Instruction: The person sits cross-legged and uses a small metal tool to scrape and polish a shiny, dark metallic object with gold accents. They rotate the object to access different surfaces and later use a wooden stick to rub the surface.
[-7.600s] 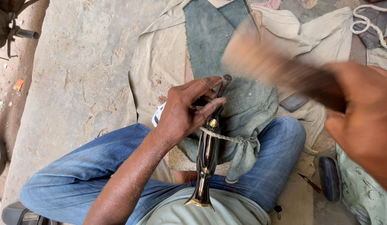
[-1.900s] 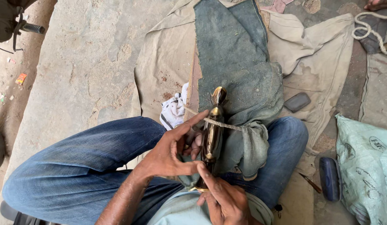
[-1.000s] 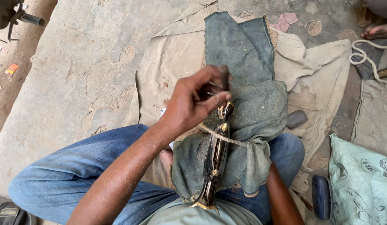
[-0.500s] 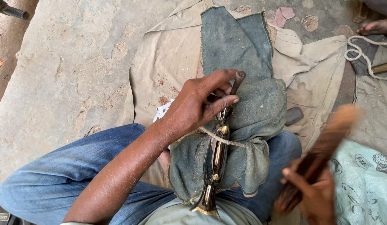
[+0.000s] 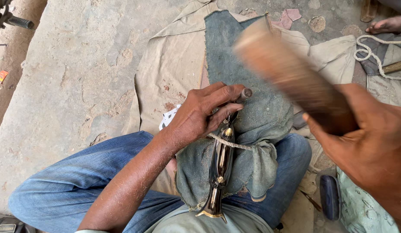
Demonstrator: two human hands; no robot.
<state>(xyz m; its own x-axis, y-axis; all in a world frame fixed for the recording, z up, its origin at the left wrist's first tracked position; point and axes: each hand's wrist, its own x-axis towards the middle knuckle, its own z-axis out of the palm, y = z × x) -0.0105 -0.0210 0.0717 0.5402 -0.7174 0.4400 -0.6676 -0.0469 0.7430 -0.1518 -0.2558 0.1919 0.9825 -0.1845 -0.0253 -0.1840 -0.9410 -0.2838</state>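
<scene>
The left hand (image 5: 200, 114) is closed, fingers curled together around a small dark metal punch (image 5: 245, 93), whose rounded head projects past the fingertips. The lower end of the punch is hidden behind the fingers, so its contact point cannot be determined. The right hand (image 5: 373, 151) is clenched tight on the lower end of a wooden mallet (image 5: 291, 77) (a long brownish block, heavily motion-blurred), which is raised above and to the right of the punch, well apart from it.

The workpiece is one dark, polished, elongated metal piece (image 5: 220, 168) with a flared brass-coloured end near the person's waist. It lies lengthwise along the lap on a grey-green cloth (image 5: 261, 125) and is tied down by one light cord (image 5: 230, 143) crossing its upper part. Its upper end lies just below the left hand.

The person sits cross-legged in blue jeans (image 5: 71, 190) on a beige cloth sheet (image 5: 174, 64) spread over a rough concrete floor (image 5: 71, 77). The setting appears to be an outdoor or open ground-level work area.

Count of visible items: two hands, one punch, one mallet, one workpiece, one tying cord. Beside the right leg lies one dark oblong block (image 5: 329, 203). At the upper right there is one coil of white rope (image 5: 373, 51) and one bare foot (image 5: 388, 25) belonging to another person.
</scene>
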